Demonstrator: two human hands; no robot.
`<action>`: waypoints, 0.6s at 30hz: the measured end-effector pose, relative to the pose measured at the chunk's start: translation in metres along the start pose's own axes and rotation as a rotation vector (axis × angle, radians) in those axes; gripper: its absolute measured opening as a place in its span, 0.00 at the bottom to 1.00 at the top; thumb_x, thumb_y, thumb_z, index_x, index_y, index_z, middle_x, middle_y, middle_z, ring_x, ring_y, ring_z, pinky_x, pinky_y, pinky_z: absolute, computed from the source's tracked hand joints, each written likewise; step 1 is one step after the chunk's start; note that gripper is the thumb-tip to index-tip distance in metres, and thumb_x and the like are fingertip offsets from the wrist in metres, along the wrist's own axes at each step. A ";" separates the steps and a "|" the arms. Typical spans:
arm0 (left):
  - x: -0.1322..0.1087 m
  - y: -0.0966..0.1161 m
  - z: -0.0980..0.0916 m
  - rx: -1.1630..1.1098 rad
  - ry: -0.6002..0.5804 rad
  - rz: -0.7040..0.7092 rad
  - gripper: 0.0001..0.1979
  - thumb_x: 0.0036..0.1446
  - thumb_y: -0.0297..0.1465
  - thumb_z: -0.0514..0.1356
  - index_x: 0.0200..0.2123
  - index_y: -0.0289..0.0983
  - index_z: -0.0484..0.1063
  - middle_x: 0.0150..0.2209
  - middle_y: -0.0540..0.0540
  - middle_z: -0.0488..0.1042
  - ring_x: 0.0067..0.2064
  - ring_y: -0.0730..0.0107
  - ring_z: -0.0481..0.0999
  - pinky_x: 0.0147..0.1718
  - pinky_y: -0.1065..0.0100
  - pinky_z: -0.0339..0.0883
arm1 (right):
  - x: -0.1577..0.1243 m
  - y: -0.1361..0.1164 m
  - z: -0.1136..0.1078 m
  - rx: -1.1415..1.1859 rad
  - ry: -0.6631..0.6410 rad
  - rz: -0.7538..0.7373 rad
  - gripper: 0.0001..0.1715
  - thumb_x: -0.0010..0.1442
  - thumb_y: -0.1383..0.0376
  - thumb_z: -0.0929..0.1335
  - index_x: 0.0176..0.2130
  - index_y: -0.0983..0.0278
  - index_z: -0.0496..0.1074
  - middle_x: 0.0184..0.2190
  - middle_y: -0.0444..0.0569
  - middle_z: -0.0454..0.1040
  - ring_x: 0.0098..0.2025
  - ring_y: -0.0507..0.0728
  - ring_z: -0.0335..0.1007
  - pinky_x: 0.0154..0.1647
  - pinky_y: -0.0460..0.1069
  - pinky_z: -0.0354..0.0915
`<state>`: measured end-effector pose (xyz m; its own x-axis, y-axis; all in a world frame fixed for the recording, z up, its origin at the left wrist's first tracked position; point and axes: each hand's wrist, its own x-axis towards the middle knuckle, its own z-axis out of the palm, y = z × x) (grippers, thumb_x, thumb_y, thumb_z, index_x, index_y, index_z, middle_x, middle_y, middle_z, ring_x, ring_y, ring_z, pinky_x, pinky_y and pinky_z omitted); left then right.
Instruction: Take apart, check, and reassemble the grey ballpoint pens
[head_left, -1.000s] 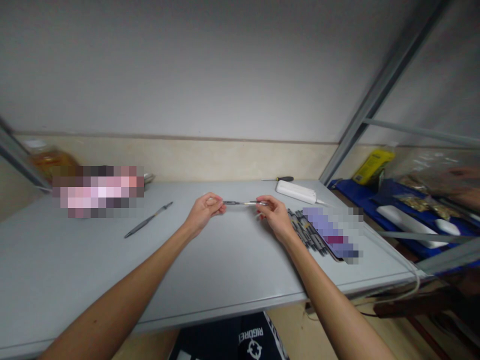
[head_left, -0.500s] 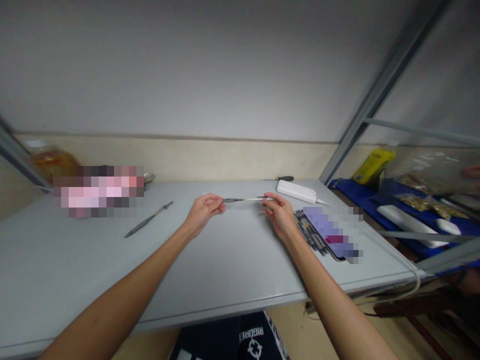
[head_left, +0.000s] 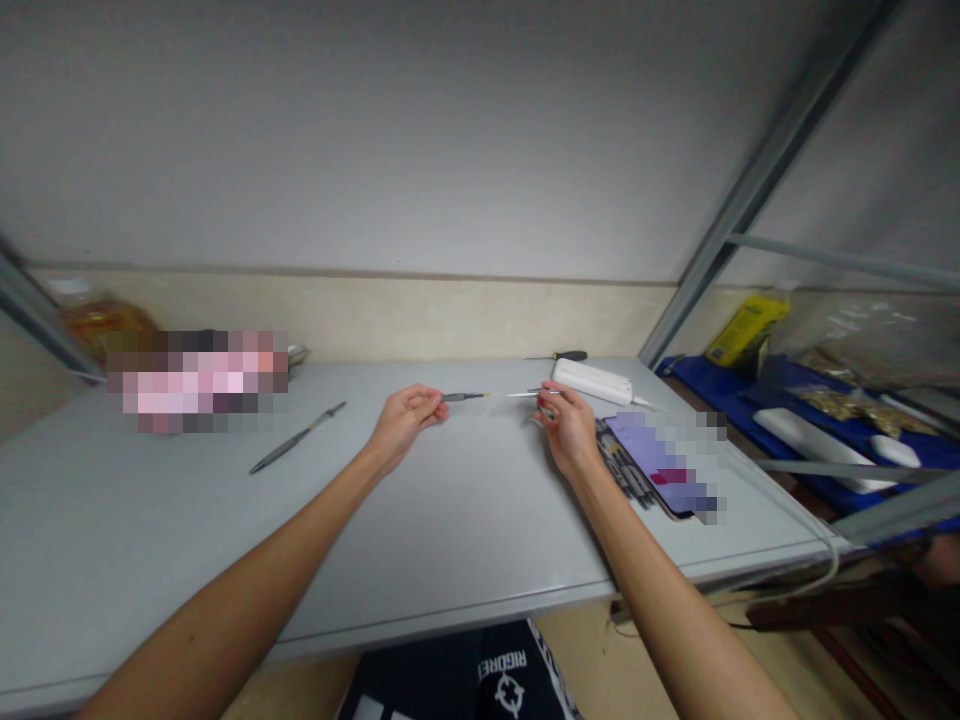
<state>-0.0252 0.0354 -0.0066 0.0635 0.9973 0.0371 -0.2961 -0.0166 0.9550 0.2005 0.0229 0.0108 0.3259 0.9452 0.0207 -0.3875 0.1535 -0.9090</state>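
Note:
My left hand (head_left: 409, 425) pinches a grey pen barrel (head_left: 466, 397), which points right and has a yellowish band at its end. Across a small gap, my right hand (head_left: 566, 425) grips a thin whitish pen refill (head_left: 523, 394) between thumb and fingers, its tip aimed at the barrel. A slim dark piece also shows at the right fingertips, too small to name. Both hands are just above the desk. Left of my left hand lies another grey pen (head_left: 292, 444). Several grey pens (head_left: 634, 475) lie beside my right wrist.
Beside the pens is a partly blurred, purple-faced flat item (head_left: 652, 460). Behind are a white power strip (head_left: 592, 381) with its cable and a screwdriver (head_left: 570, 356). A pixelated pink object (head_left: 199, 385) and a bottle (head_left: 105, 320) stand at the left. A metal frame post (head_left: 705, 260) borders the right.
My right hand has moved slightly right, drawing the refill away from the grey barrel so that a gap now shows. My left hand has hardly moved.

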 end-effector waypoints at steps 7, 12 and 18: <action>0.001 -0.002 -0.001 0.005 -0.011 0.019 0.18 0.37 0.37 0.69 0.29 0.32 0.70 0.24 0.46 0.75 0.27 0.71 0.75 0.36 0.64 0.68 | -0.001 0.004 0.001 -0.033 -0.038 -0.015 0.14 0.37 0.65 0.73 0.30 0.63 0.72 0.23 0.43 0.68 0.28 0.51 0.66 0.24 0.45 0.62; 0.001 -0.002 -0.001 0.006 -0.005 0.010 0.18 0.37 0.37 0.69 0.29 0.32 0.70 0.24 0.46 0.76 0.27 0.71 0.75 0.36 0.64 0.68 | 0.000 0.003 0.000 -0.043 -0.031 -0.028 0.14 0.38 0.65 0.73 0.30 0.63 0.72 0.22 0.43 0.68 0.28 0.52 0.66 0.25 0.46 0.63; 0.000 -0.003 -0.001 0.022 -0.023 0.016 0.17 0.39 0.37 0.69 0.30 0.32 0.70 0.24 0.46 0.76 0.28 0.71 0.75 0.36 0.64 0.68 | -0.003 0.002 0.001 -0.063 -0.079 -0.019 0.15 0.37 0.65 0.73 0.30 0.63 0.73 0.22 0.42 0.68 0.28 0.51 0.65 0.26 0.45 0.63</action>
<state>-0.0248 0.0356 -0.0101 0.0813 0.9950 0.0588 -0.2765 -0.0342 0.9604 0.1973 0.0205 0.0090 0.2625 0.9625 0.0685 -0.3264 0.1554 -0.9324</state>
